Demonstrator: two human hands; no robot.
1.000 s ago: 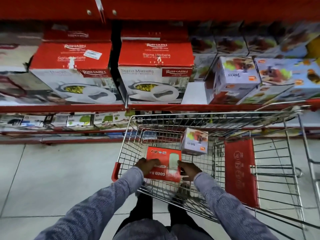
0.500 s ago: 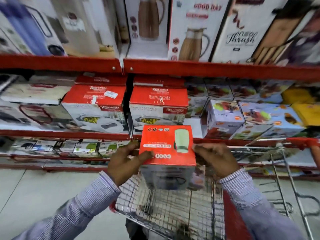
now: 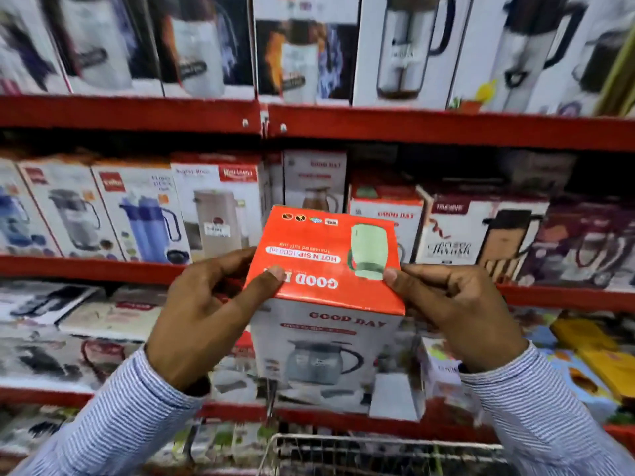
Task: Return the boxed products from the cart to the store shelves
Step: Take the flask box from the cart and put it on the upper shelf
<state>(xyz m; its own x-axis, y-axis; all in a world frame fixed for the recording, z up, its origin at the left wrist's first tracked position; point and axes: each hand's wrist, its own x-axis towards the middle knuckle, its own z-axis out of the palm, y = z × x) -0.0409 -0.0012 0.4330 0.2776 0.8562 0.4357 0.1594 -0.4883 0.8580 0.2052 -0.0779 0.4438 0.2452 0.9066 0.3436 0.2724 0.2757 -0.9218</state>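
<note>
I hold a Good Day jug box (image 3: 330,290) upright in front of the shelves; its top is orange-red with a pale green jug picture, its front white with a grey jug. My left hand (image 3: 206,314) grips its left side, thumb on the top face. My right hand (image 3: 457,310) grips the right side the same way. Behind the box, on the red middle shelf (image 3: 567,297), stand matching Good Day boxes (image 3: 385,218). The wire cart (image 3: 378,451) shows only its top rim at the bottom edge.
Tall flask and jug boxes (image 3: 405,49) fill the upper shelf. Jug boxes (image 3: 137,211) line the middle shelf to the left, and dark boxes (image 3: 584,242) to the right. Lower shelves carry flat boxes (image 3: 103,321) and yellow packs (image 3: 591,345).
Both hands lifted the orange-topped box out of the cart, up to the middle shelf's height. The view tilted upward, so the cart dropped to the bottom edge.
</note>
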